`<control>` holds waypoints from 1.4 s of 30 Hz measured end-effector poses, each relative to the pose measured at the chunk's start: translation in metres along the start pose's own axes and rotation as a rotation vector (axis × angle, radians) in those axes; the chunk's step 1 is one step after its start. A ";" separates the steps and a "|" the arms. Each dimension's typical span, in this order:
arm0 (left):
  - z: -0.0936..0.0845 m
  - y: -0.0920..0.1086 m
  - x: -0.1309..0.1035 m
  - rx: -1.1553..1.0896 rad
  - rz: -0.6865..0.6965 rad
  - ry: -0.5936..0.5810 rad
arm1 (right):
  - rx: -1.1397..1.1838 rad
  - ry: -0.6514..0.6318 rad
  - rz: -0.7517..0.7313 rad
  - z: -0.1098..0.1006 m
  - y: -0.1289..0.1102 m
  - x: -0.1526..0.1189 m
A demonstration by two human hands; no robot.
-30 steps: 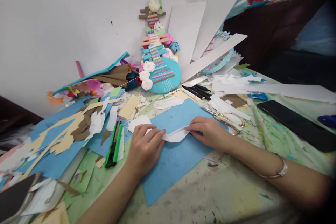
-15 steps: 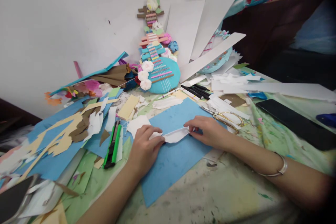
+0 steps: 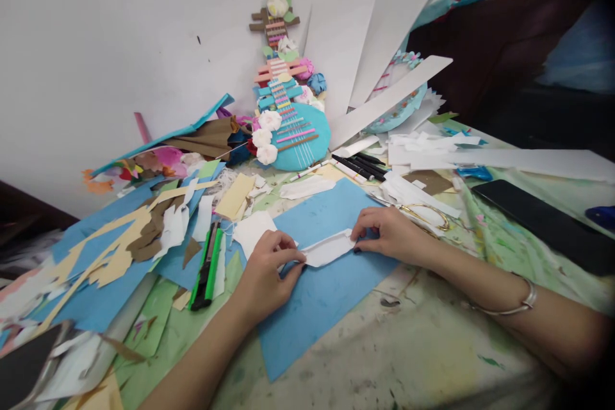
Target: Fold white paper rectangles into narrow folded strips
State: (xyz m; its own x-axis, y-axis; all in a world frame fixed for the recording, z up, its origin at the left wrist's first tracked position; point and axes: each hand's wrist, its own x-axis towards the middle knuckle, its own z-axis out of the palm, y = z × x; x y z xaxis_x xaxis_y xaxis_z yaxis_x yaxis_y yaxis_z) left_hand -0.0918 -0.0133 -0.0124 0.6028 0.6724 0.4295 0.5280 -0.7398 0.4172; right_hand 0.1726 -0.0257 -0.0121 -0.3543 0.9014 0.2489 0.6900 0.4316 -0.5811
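Note:
Between my hands is a narrow strip of white paper (image 3: pixel 329 251) with a raised fold along its far edge. My left hand (image 3: pixel 270 269) pinches its left end between thumb and fingers. At the other end, my right hand (image 3: pixel 387 234) grips the strip's corner the same way. Beneath both lies a blue sheet of paper (image 3: pixel 307 333), set at an angle on the table. Just beyond my right hand rest gold-handled scissors (image 3: pixel 435 216), partly hidden by white paper scraps. A green and black utility knife (image 3: pixel 205 269) lies to the left of my left hand.
A turquoise paper-craft instrument with white flowers (image 3: pixel 302 134) leans on the wall at the back. Black pens (image 3: pixel 362 165) lie before it. Cut paper scraps (image 3: pixel 108 243) cover the left side. A dark phone (image 3: pixel 542 224) lies on the right, another device (image 3: pixel 29 365) at lower left.
My right hand has shifted slightly right along the strip, and more of the white paper shows between my hands. My left hand stays nearly in place, still pinching its end.

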 end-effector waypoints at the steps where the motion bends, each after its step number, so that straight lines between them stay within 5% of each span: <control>1: 0.000 0.000 0.000 0.005 0.014 0.005 | 0.013 -0.004 0.006 0.000 0.001 0.000; 20: 0.000 0.000 0.001 -0.016 0.123 -0.069 | 0.120 -0.055 0.079 0.002 0.006 0.002; 42: 0.001 0.004 0.008 -0.156 -0.254 -0.190 | 0.096 -0.096 0.143 0.000 0.003 0.003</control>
State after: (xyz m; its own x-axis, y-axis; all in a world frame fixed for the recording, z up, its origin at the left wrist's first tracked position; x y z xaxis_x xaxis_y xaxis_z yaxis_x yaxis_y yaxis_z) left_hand -0.0846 -0.0109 -0.0080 0.5720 0.8072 0.1459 0.5866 -0.5269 0.6151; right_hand 0.1729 -0.0215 -0.0130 -0.3189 0.9439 0.0860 0.6760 0.2901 -0.6774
